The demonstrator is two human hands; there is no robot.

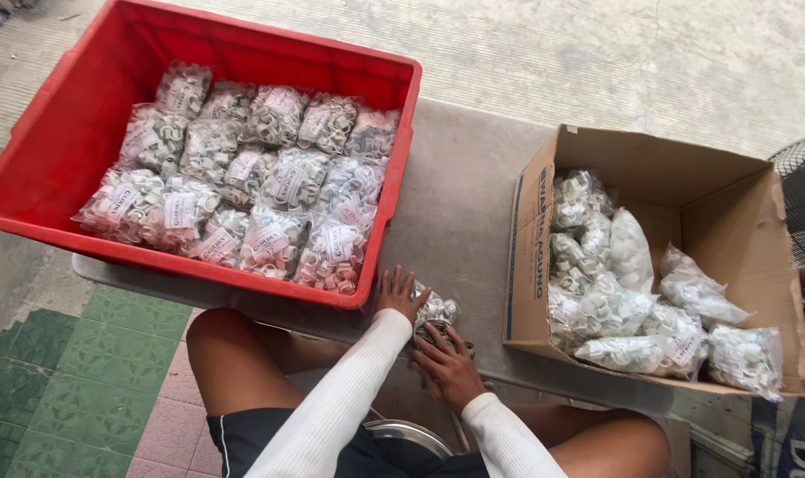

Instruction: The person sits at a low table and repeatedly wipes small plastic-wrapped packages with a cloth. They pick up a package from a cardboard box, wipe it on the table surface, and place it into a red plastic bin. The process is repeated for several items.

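Both hands rest on one small clear bag of white rings (436,310) on the desk (460,204). The left hand (399,294) lies flat with its grip spread; the right hand (448,365) has its grip curled over the bag's near end. A red crate (75,124) is left of them, a cardboard box (526,265) right.

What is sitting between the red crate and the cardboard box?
In the head view, one clear bag of small white rings on the grey table, under both hands; otherwise bare.

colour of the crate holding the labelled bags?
Red crate, plain, no pattern. Shows clearly in the head view, upper left, filled with clear bags of small whitish parts.
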